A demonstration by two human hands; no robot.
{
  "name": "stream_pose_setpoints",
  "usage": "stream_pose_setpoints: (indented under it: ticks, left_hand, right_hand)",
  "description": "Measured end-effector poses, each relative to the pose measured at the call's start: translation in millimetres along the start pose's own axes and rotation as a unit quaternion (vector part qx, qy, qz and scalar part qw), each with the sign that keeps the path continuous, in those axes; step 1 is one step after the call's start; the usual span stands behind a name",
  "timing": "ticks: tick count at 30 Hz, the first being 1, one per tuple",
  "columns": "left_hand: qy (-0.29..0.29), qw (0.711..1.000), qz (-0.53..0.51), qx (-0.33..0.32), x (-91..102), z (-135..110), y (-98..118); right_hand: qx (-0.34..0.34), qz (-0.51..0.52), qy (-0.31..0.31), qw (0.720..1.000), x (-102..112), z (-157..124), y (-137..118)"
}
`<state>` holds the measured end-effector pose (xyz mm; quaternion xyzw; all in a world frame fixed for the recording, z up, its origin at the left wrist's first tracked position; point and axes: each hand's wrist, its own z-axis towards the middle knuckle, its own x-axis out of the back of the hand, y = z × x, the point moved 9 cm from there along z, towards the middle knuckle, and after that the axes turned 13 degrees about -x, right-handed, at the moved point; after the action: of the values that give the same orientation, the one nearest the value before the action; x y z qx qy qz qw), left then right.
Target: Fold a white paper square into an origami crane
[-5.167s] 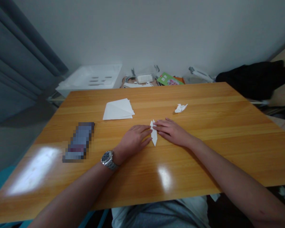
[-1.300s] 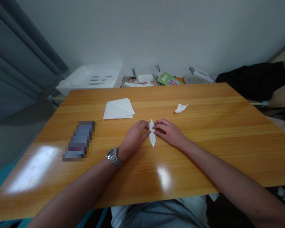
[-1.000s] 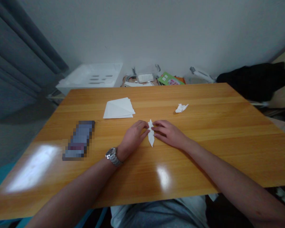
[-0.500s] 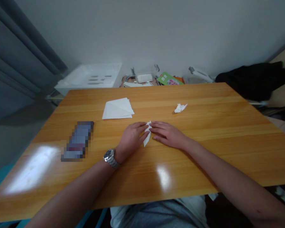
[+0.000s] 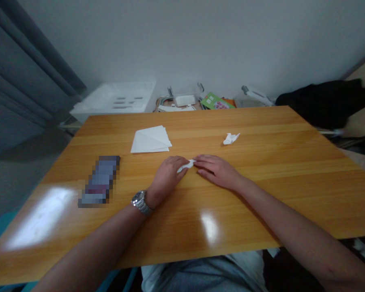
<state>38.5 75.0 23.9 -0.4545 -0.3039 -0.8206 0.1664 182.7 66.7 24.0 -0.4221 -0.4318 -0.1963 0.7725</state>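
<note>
A small folded piece of white paper (image 5: 187, 165) lies slantwise between my hands, low over the table's middle. My left hand (image 5: 168, 172), with a metal watch on its wrist, is closed on the paper's left part, thumb in front and fingers behind. The fingers hide some of it. At the paper's right tip are the fingertips of my right hand (image 5: 217, 170); its fingers are stretched out and the thumb is apart from them. Beyond the right hand sits a small folded white paper figure (image 5: 231, 138). A stack of white paper sheets (image 5: 151, 140) lies beyond the left hand.
On the left of the wooden table (image 5: 261, 207) lies a pixelated phone-like object (image 5: 100, 180). Past the far edge are a white foam tray (image 5: 121, 97), a green booklet (image 5: 215, 101) and assorted clutter. A dark cloth (image 5: 322, 101) is at the far right.
The folded paper has turned from nearly upright in view to a flatter slant, its near end swinging left into my left hand. My right thumb has drawn slightly away from it.
</note>
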Motion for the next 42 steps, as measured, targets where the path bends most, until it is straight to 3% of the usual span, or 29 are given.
stream_pose_setpoints:
  ticks: [29,42]
  left_hand:
    - [0.000,0.999,0.028,-0.033,-1.2,-0.6,3.6]
    - [-0.072,0.992,0.046,-0.092,-5.2,-6.2,11.1]
  right_hand:
    - [0.006,-0.082,-0.032,0.996,-13.1,-0.4,-0.2]
    - [-0.016,-0.075,-0.028,0.997,-6.2,-1.0,14.0]
